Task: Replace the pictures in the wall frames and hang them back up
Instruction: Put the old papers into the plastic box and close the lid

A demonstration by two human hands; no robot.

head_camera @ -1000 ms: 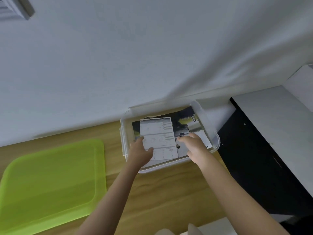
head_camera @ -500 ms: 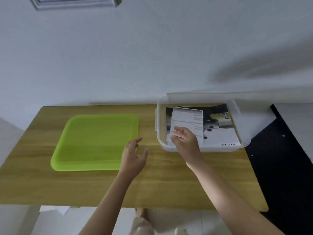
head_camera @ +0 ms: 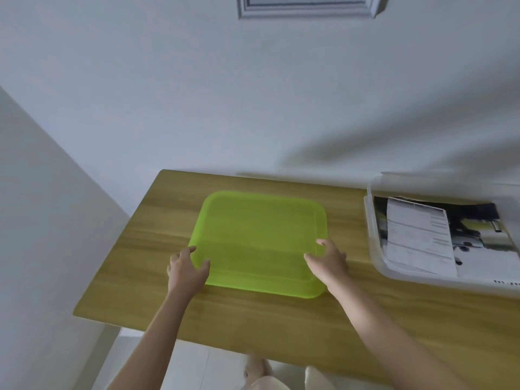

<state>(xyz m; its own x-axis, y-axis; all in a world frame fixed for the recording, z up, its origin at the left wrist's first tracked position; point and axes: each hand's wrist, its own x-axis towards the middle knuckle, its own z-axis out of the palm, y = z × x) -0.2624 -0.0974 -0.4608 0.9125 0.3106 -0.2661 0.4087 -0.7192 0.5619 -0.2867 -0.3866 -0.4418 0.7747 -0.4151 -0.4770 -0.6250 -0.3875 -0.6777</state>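
A lime-green plastic lid [head_camera: 261, 240] lies flat on the wooden table [head_camera: 253, 322]. My left hand [head_camera: 185, 268] grips its near left corner, thumb on top and fingers curled at the edge. My right hand [head_camera: 329, 263] rests with spread fingers on the near right corner. To the right stands a clear plastic box [head_camera: 373, 243] with no lid. Inside it a white printed sheet [head_camera: 419, 240] lies on a dark picture [head_camera: 475, 218]. The lower edge of a white wall frame [head_camera: 306, 8] shows at the top.
The table stands against a white wall, with another wall close on the left. Its left edge and near edge are in view. My feet show on the pale floor below the near edge.
My right hand let go of the white sheet, which now lies in the box. Both hands moved left onto the green lid's near corners, and the view swung left.
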